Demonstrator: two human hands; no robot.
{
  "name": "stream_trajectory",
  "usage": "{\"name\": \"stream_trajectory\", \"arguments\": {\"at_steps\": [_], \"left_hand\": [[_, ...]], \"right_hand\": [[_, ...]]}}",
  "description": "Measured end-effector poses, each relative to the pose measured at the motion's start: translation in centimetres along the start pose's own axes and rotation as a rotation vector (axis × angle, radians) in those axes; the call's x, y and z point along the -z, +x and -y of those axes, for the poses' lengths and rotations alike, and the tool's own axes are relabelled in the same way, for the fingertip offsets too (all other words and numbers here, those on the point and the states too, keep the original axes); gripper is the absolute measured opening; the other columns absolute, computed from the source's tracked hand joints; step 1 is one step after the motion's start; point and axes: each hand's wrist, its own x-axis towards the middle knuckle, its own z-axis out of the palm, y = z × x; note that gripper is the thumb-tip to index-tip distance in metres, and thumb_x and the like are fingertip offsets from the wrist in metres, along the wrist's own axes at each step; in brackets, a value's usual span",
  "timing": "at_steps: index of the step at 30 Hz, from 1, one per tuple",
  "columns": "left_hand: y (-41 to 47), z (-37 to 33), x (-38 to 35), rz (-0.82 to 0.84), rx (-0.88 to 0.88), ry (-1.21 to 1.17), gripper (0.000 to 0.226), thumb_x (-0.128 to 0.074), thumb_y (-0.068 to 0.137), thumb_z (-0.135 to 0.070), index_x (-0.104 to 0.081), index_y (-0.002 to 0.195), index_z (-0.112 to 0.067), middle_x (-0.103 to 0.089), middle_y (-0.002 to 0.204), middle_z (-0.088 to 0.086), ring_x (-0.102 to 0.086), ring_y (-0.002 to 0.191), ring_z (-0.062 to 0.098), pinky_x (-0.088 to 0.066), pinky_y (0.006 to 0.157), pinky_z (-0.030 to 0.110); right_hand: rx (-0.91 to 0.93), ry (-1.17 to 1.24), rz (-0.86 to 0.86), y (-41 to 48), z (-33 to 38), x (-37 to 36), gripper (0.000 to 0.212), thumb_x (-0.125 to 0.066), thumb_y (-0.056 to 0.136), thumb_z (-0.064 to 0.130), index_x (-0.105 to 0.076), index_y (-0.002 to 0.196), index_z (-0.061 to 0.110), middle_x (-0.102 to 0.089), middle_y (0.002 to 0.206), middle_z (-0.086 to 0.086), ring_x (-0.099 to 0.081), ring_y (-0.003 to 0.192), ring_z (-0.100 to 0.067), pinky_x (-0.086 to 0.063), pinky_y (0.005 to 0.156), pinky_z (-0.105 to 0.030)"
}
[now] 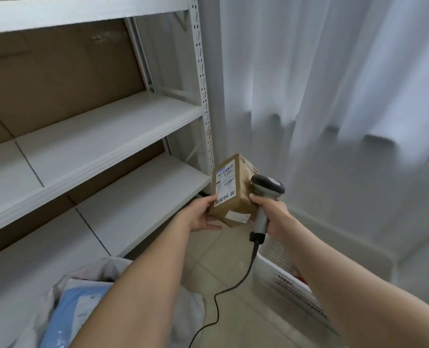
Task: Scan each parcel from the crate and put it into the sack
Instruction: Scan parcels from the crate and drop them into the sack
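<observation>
So the cardboard parcel (233,194) is up in the air, left hand (200,217) gripping its near-left end, long axis tilting up and away. The shipping label (224,184) faces the camera; barcodes show, print's too blurry to read. The right hand (273,214) is wrapped round the barcode scanner (267,188), its head touching the parcel's right side, not on the label. The sack (103,266) is down-left, nearer the left arm.
</observation>
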Motion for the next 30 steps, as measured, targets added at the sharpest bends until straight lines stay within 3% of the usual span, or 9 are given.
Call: {"name": "stream_trajectory", "arguments": {"at_steps": [2,5,8,13,17,19,22,26,30], "left_hand": [[-2.3,1.1,1.5,-0.065,-0.062,0.067,0.036,-0.055,0.095,-0.024,-0.053,0.131,-0.019,-0.065,0.119,0.009,-0.061,0.111,0.026,-0.05,0.092,0.049],[-5.5,1.9,2.3,-0.057,-0.088,0.15,0.063,-0.072,0.075,-0.049,-0.055,0.127,-0.018,-0.066,0.12,0.009,-0.06,0.114,0.028,-0.041,0.105,0.047],[-9.2,4.6,4.6,-0.103,-0.054,0.259,0.087,-0.075,0.057,-0.062,-0.052,0.127,-0.016,-0.066,0.12,0.011,-0.059,0.114,0.03,-0.041,0.105,0.05],[-13.9,9.3,9.6,-0.24,0.025,0.302,0.057,-0.068,0.079,-0.052,-0.043,0.124,-0.028,-0.061,0.106,0.002,-0.058,0.095,0.022,-0.049,0.072,0.037],[-16.7,13.2,15.4,-0.354,0.036,0.147,0.034,-0.063,0.08,-0.049,-0.059,0.103,-0.025,-0.062,0.103,0.007,-0.059,0.096,0.024,-0.05,0.077,0.038],[-17.8,15.0,18.2,-0.39,0.063,0.052,0.035,-0.063,0.078,-0.052,-0.061,0.096,-0.022,-0.062,0.102,0.01,-0.059,0.096,0.027,-0.052,0.078,0.038],[-18.7,17.6,22.1,-0.377,0.105,-0.092,0.041,-0.061,0.078,-0.054,-0.061,0.101,-0.02,-0.062,0.107,0.015,-0.061,0.101,0.031,-0.055,0.076,0.042],[-18.9,20.5,27.5,-0.338,0.108,-0.226,0.045,-0.059,0.08,-0.05,-0.063,0.112,-0.019,-0.064,0.11,0.017,-0.063,0.101,0.034,-0.056,0.076,0.047],[-18.0,22.6,34.4,-0.288,0.156,-0.233,0.048,-0.054,0.084,-0.049,-0.061,0.119,-0.017,-0.065,0.119,0.019,-0.063,0.104,0.033,-0.054,0.082,0.048]], "right_hand": [[0.01,-0.032,0.025,-1.5,-2.0,-1.1,0.041,-0.077,0.079,0.011,-0.057,0.114,0.007,-0.068,0.109,-0.015,-0.067,0.097,-0.032,-0.055,0.09,-0.048],[0.016,-0.062,0.019,-2.9,-4.2,-2.8,0.041,-0.079,0.077,0.01,-0.058,0.112,0.007,-0.068,0.102,-0.012,-0.067,0.091,-0.029,-0.056,0.086,-0.043],[0.019,-0.127,0.043,-5.7,-8.2,-5.4,0.048,-0.08,0.074,0.009,-0.057,0.117,0.008,-0.067,0.1,-0.009,-0.066,0.095,-0.028,-0.054,0.091,-0.045],[-0.05,-0.221,0.079,-9.1,-14.0,-9.8,0.038,-0.08,0.075,0.008,-0.058,0.107,0.007,-0.066,0.109,-0.015,-0.064,0.099,-0.031,-0.053,0.093,-0.046],[-0.121,-0.166,0.167,-11.0,-17.9,-13.0,0.038,-0.08,0.076,0.01,-0.059,0.107,0.007,-0.066,0.114,-0.016,-0.064,0.104,-0.033,-0.051,0.096,-0.049],[-0.16,-0.121,0.19,-12.2,-19.7,-14.7,0.039,-0.082,0.075,0.016,-0.059,0.105,0.01,-0.067,0.113,-0.014,-0.064,0.105,-0.033,-0.051,0.096,-0.049],[-0.226,-0.078,0.23,-13.4,-22.6,-17.3,0.049,-0.085,0.072,0.023,-0.062,0.113,0.01,-0.069,0.112,-0.012,-0.067,0.101,-0.032,-0.054,0.091,-0.049],[-0.288,-0.085,0.332,-13.8,-26.8,-21.2,0.048,-0.085,0.071,0.033,-0.065,0.111,0.016,-0.074,0.102,-0.012,-0.073,0.085,-0.032,-0.06,0.068,-0.048],[-0.328,-0.162,0.343,-12.7,-32.0,-26.2,0.047,-0.086,0.069,0.038,-0.068,0.107,0.018,-0.075,0.096,-0.011,-0.073,0.086,-0.031,-0.06,0.074,-0.047]]}}
